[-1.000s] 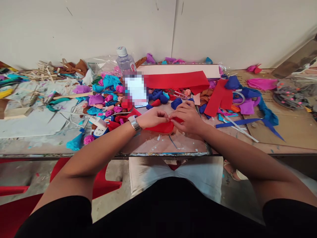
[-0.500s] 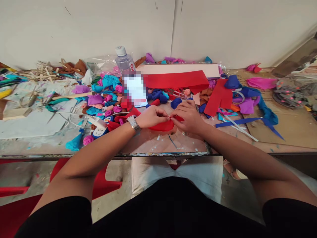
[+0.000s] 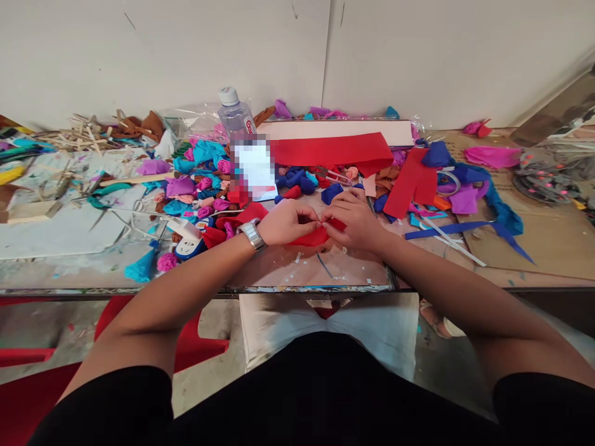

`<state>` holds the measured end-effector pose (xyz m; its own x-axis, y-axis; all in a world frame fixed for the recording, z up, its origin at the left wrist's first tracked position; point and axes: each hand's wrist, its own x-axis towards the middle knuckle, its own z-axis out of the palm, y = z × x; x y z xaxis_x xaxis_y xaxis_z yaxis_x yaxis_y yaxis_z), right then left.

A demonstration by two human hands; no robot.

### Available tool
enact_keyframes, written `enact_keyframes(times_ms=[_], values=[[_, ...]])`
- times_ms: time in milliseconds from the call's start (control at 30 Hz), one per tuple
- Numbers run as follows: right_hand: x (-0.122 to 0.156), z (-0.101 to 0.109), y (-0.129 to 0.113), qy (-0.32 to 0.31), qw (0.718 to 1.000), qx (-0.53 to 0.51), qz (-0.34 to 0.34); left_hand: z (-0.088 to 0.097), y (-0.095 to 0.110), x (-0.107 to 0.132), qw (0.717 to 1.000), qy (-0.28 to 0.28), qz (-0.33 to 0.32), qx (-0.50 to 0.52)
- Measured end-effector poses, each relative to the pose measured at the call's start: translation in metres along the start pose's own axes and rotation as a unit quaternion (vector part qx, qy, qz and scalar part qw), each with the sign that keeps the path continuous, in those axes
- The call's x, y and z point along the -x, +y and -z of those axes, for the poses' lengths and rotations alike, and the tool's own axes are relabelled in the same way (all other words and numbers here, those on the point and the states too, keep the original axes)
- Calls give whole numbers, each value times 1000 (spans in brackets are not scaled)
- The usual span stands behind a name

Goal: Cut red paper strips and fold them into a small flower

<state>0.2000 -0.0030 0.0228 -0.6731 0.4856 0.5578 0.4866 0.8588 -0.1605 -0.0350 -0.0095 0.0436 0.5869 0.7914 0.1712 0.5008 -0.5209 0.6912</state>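
Note:
My left hand (image 3: 287,223), a metal watch (image 3: 252,234) on its wrist, and my right hand (image 3: 354,218) meet at the middle of the worktable (image 3: 297,266). Both pinch a piece of red crepe paper (image 3: 312,237) between fingertips, and the paper bunches up between the two hands. Its left end runs on under my left hand toward other red scraps (image 3: 242,215). My fingers are curled and closed on the paper.
Behind my hands lie a plastic water bottle (image 3: 235,114), a long red paper sheet (image 3: 332,150), blue paper balls (image 3: 297,179), pink, purple and cyan crumpled paper (image 3: 199,179), a white power strip (image 3: 186,238), blue strips (image 3: 465,229), and wooden sticks (image 3: 88,133) at far left. A red chair (image 3: 28,384) stands lower left.
My left hand has slid slightly right and closed tighter on the red paper, which is now more gathered and shows less below my hands. My right hand has hardly moved.

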Motion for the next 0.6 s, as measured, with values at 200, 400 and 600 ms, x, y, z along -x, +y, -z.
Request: enact_keyframes(times_ms=[200,400,600], values=[[0,-2,0,-5,1000,0,-6,-4,8,3,991,25,-53,-123],[0,-1,0,-18,1000,-4,-10,-8,6,5,978,37,-96,-181],[-1,0,-1,-33,999,-10,-23,-8,6,5,976,27,-91,-194]])
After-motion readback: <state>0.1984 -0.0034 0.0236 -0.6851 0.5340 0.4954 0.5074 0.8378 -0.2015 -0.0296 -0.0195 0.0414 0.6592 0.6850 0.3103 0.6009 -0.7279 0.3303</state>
